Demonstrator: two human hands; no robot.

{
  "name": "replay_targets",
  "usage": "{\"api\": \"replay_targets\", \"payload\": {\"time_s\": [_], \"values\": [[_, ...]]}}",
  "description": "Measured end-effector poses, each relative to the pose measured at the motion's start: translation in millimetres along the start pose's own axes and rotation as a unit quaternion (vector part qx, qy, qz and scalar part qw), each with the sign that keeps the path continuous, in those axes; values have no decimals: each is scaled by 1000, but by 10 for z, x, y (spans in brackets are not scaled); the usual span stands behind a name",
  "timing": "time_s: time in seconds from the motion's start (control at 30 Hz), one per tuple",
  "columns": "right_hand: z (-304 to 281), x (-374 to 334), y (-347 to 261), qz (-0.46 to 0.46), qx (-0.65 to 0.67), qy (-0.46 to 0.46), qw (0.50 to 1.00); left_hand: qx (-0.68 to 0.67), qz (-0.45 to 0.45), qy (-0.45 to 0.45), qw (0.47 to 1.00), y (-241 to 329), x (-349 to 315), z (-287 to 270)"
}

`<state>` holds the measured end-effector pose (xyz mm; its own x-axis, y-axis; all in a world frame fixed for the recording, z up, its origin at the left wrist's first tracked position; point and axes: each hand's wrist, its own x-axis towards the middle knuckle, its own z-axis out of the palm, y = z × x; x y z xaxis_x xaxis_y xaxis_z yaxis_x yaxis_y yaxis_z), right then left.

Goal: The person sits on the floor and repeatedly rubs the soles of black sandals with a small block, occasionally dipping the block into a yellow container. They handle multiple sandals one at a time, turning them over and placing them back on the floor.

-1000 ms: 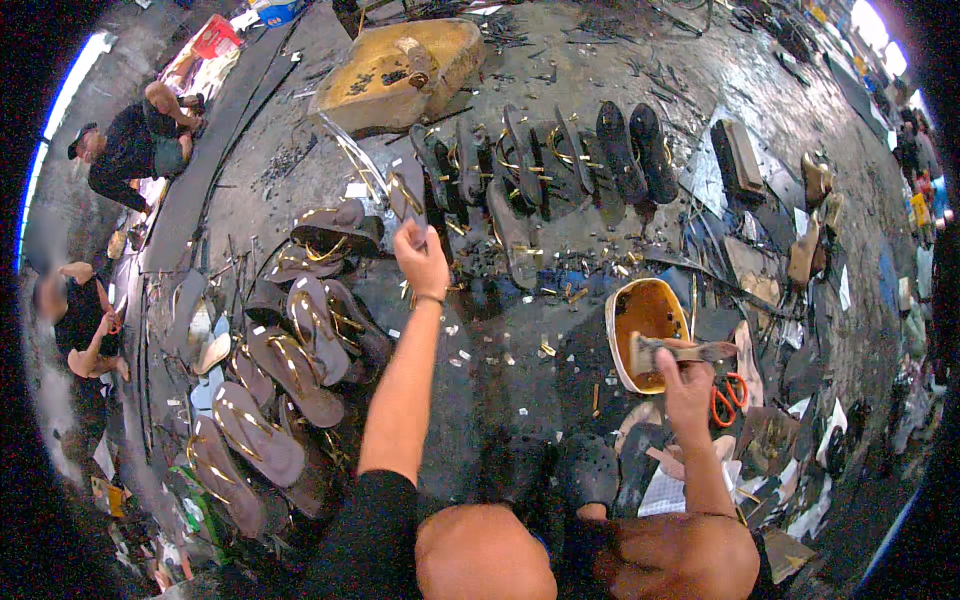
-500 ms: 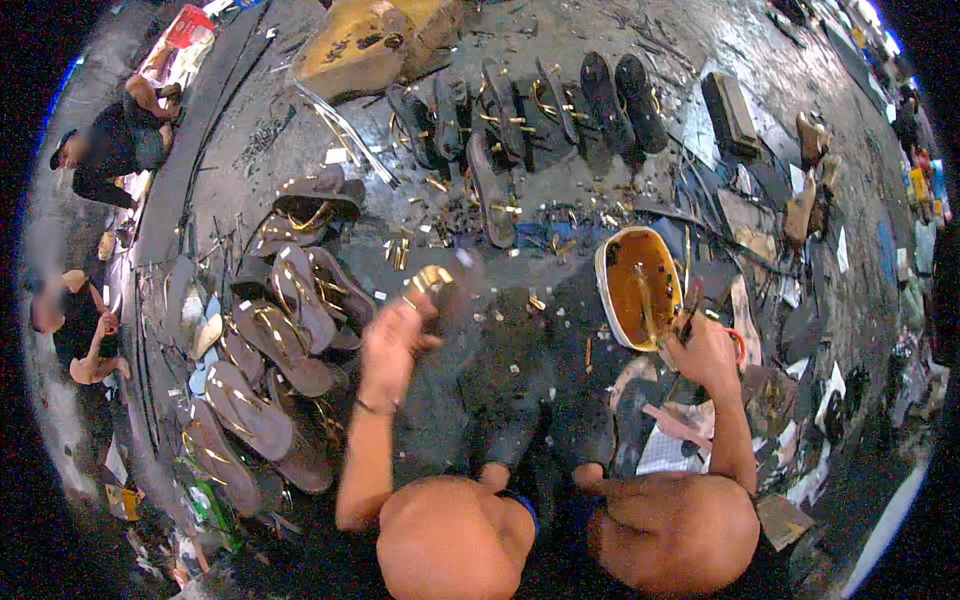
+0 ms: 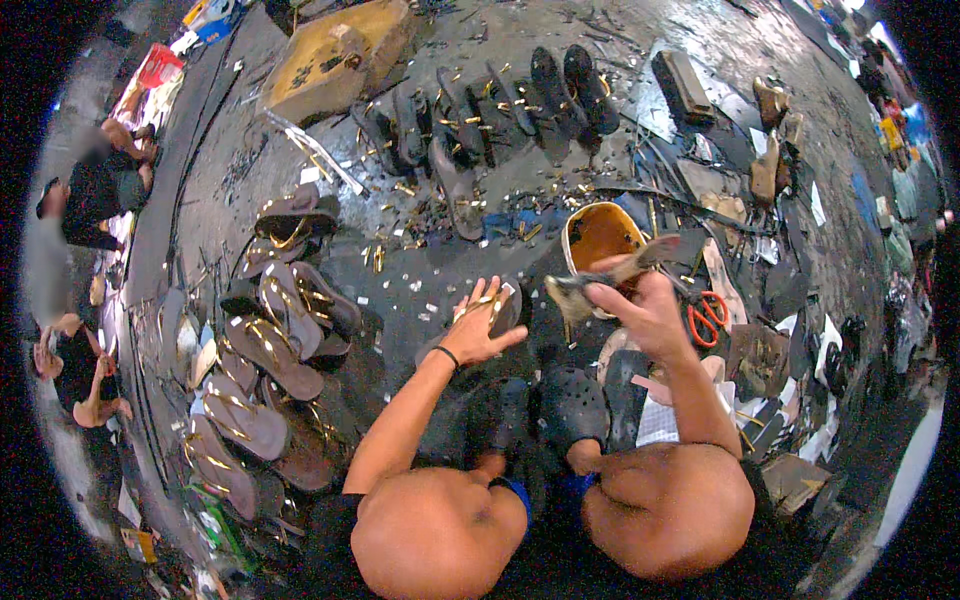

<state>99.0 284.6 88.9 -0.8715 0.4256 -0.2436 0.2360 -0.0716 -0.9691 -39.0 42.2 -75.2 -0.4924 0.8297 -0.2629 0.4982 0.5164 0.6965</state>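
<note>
Fingers spread and thumb stuck out, my left hand (image 3: 478, 335) lies flat on a dark flip-flop (image 3: 511, 303) with a gold strap, in front of me. Most of this flip-flop is hidden under the palm. My right hand (image 3: 645, 305) is closed round a brush (image 3: 570, 300) with worn, pale bristles that point left toward the flip-flop. Just behind the brush stands an oval tub (image 3: 605, 232) with brown, glue-like stuff inside, its near rim partly covered by my right hand.
Several gold-strapped flip-flops (image 3: 275, 355) are heaped on the left. A row of dark flip-flops (image 3: 457, 180) lies farther back, near a yellowish block (image 3: 335, 65). Red-handled scissors (image 3: 708, 318) lie right of my right hand. Scraps litter the floor; two people sit far left.
My right hand has lifted the brush out of the tub and moved it left. My left hand has lowered the flip-flop and now lies spread on it. The whole view has shifted slightly.
</note>
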Motion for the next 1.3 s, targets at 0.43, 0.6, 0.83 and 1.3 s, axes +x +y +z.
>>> {"api": "replay_targets", "payload": {"time_s": [0.43, 0.6, 0.83, 1.3], "values": [[609, 231, -146, -271, -152, 129, 942, -778, -154, 111, 599, 809, -144, -466], [591, 88, -76, -194, -183, 68, 961, -816, -93, 70, 566, 707, -305, -358], [707, 408, -60, -243, -176, 119, 946, -797, -118, 147, 573, 1048, -279, -485], [559, 434, 181, -171, -128, 223, 951, -743, -105, 256, 610, 835, -137, -385]]}}
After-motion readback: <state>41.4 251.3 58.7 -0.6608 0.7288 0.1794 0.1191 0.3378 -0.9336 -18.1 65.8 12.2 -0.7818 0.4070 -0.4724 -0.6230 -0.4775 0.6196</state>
